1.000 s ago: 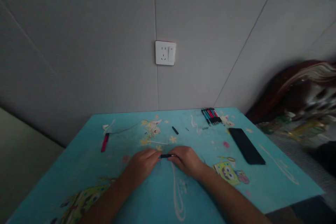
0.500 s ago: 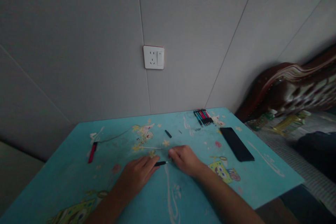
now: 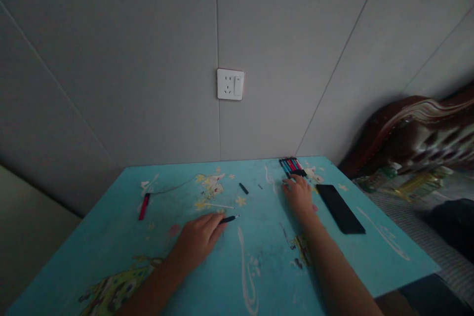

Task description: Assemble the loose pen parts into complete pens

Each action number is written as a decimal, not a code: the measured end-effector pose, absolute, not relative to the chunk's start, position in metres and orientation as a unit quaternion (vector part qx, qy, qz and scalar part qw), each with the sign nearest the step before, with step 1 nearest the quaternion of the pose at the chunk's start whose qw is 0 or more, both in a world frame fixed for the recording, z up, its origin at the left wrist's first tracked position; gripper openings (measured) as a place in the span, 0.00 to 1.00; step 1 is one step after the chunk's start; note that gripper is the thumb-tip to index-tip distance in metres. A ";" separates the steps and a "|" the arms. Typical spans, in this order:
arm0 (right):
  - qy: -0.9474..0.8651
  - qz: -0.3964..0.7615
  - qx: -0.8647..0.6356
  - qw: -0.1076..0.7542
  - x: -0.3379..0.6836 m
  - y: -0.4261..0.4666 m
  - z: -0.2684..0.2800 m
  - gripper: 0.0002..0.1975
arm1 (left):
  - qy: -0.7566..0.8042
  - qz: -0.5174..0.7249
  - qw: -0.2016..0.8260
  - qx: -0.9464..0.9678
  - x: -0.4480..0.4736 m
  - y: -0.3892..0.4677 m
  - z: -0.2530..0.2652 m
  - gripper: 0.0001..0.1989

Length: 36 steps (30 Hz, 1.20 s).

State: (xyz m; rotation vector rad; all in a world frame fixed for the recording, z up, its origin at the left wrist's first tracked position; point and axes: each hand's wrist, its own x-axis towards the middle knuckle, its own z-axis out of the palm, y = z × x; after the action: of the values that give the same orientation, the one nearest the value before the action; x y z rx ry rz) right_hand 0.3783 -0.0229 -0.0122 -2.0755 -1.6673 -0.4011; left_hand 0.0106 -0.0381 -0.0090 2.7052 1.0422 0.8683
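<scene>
My left hand (image 3: 200, 238) rests on the table, closed around a black pen (image 3: 228, 219) whose thin pale tip points right. Just behind it lies a slim white refill (image 3: 220, 206). My right hand (image 3: 298, 194) is stretched toward the back right, palm down and fingers apart, over the tabletop in front of a row of pens (image 3: 291, 164) in black, blue, red and white. Whatever is under its fingertips is hidden. Left of that hand are a short black pen part (image 3: 243, 188) and a tiny dark piece (image 3: 260, 186).
The table (image 3: 274, 266) has a blue cartoon-print cover. A long black flat object (image 3: 339, 208) lies to the right. On the left is a red and black pen-like object (image 3: 144, 206). A wall socket (image 3: 230, 84) sits above, and bottles (image 3: 385, 174) stand beyond the table.
My right hand has moved from beside the pen tip to the back right, near the row of pens. My left hand still holds the pen. The view has shifted slightly.
</scene>
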 end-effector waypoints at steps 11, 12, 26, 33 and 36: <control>-0.638 0.214 -0.594 0.440 0.293 -0.044 0.005 0.18 | 0.392 0.241 0.085 0.884 0.011 -0.040 0.001 0.12; -0.626 0.288 -0.562 0.458 0.279 -0.048 0.005 0.17 | 0.394 0.240 0.083 0.883 0.011 -0.040 0.002 0.12; -0.580 0.445 -0.505 0.459 0.248 -0.061 0.005 0.14 | 0.394 0.263 0.028 0.880 0.006 -0.037 0.004 0.14; -0.607 0.433 -0.503 0.438 0.243 -0.062 0.003 0.14 | 0.402 0.213 0.045 0.889 0.008 -0.040 0.007 0.14; -0.619 0.434 -0.499 0.423 0.242 -0.063 0.003 0.13 | 0.398 0.206 0.049 0.893 0.009 -0.041 0.008 0.13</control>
State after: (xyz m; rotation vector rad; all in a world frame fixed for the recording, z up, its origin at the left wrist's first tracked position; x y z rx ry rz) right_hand 0.2416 -0.0628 0.0026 -1.2497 -1.5495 1.0871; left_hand 0.0093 -0.0408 0.0079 2.7208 1.2121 0.6264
